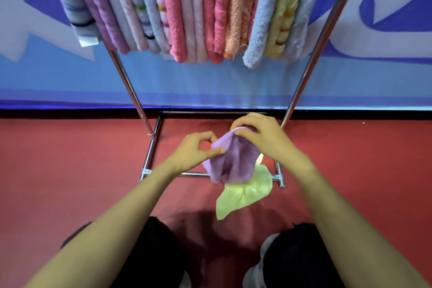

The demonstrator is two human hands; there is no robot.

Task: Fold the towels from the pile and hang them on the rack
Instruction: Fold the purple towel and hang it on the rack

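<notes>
Left fingers: you are pinching the near edge of the purple towel between thumb and forefinger, at the towel's 9 o'clock.
Right fingers: you are curling them over the towel's top fold at its 1 o'clock, gripping it.
Left hand: you are holding it just beside the right hand, with the towel bunched between them.
Purple towel: it is hanging in the air from both hands, near the centre of the view, above the rack's base.
Yellow-green towel: it is drooping at the purple towel's 5 o'clock; a scrap is showing above your right knuckles, but whether that hand is gripping it cannot be told.
Rack: its chrome poles are rising toward 11 and 1 o'clock.
Hung towels: they are hanging folded, side by side, at 12 o'clock.
Floor: red, lying under the rack.
Wall: blue and white, standing behind the rack.
Knees: dark-clad, showing at 6 o'clock.
</notes>
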